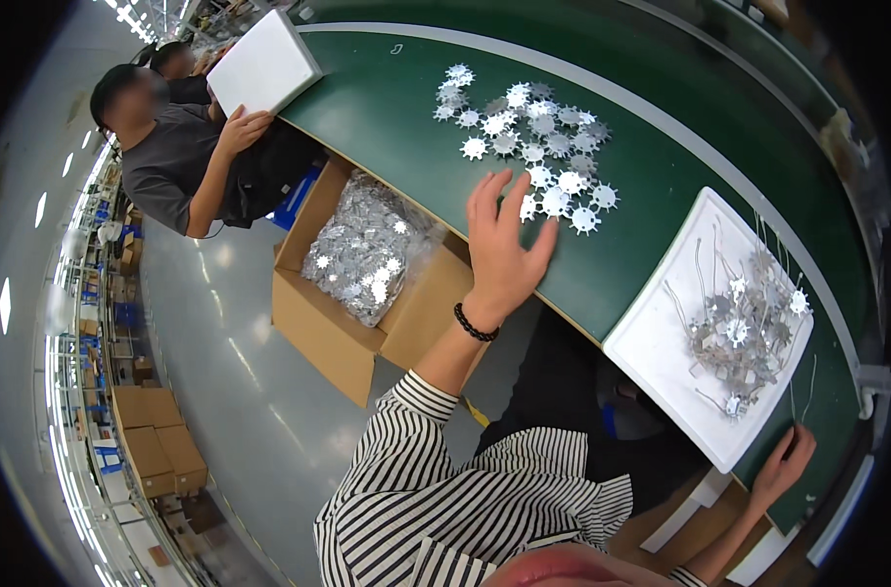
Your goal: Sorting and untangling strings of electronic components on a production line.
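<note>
My left hand (504, 240), a dark bead bracelet at its wrist, reaches over the green table with fingers spread and nothing held. Its fingertips are beside the near edge of a loose spread of shiny, toothed metal discs (555, 202), shaped like small gears. At the far right, my right hand (786, 464) is low by the table edge, its fingers curled in around the end of a thin pale cord (810, 389). Between my hands lies a white tray (651, 338) with a tangled heap of similar metal discs (737, 333), clear tags and cords.
Below the table edge stands an open cardboard box (318, 333) lined with a plastic bag of metal discs (357, 249). A co-worker (186, 157) at the upper left holds a white tray (264, 64). Cartons (157, 440) are stacked along the left.
</note>
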A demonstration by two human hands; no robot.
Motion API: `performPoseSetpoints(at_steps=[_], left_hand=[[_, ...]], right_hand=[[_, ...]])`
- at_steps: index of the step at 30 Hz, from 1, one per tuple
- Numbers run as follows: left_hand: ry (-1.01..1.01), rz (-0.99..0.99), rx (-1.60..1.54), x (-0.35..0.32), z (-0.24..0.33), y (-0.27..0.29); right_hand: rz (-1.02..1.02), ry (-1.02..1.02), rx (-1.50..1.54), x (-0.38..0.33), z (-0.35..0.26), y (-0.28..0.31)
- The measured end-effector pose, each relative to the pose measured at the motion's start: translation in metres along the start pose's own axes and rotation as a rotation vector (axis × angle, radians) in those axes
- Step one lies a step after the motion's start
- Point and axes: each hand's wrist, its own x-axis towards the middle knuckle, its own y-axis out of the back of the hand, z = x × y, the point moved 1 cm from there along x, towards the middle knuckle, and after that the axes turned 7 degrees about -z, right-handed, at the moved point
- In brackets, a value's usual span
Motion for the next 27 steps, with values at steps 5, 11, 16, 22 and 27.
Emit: performPoseSetpoints(at_steps=[5, 11, 16, 22, 27], left_hand=[[0.133, 0.087, -0.256, -0.002, -0.01, 0.004], [0.263, 0.127, -0.334, 0.015, -0.01, 0.008], [0.132, 0.0, 0.146, 0.06, -0.056, 0.015], [0.218, -0.133, 0.266, 0.087, -0.114, 0.009], [0.15, -0.098, 0.272, 0.11, -0.137, -0.007]], right_hand=[[-0.002, -0.128, 0.023, -0.005, 0.012, -0.001], [0.097, -0.234, 0.083, -0.014, 0.013, -0.004], [0.178, -0.297, 0.367, -0.015, 0.005, -0.003], [0.245, -0.402, 0.779, -0.019, 0.034, -0.006], [0.26, -0.469, 0.978, -0.024, 0.045, -0.007]])
